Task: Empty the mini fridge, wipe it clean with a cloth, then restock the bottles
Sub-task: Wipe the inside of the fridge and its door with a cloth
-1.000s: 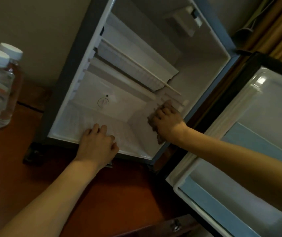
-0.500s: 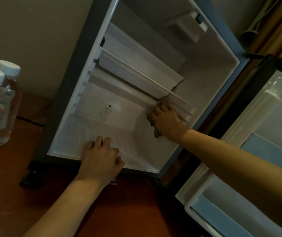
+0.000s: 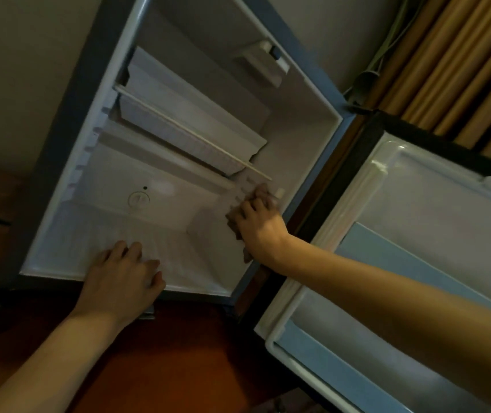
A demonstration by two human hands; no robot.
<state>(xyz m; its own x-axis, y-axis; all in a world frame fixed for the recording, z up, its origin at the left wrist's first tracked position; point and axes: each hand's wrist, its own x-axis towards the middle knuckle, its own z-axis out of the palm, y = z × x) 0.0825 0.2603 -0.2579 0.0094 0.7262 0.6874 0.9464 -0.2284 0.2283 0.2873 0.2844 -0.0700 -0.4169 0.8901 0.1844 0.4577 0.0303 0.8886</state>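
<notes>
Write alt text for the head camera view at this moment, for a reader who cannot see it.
A person's right hand presses a brownish cloth against the inner right wall of an open, empty white mini fridge, while the left hand rests flat on its floor at the front edge. The fridge door hangs open to the right above a reddish-brown wooden surface.

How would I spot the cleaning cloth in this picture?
Find the open white mini fridge, then its right inner wall. The brownish cloth is pressed there under the right hand, the only dark thing inside.
</notes>
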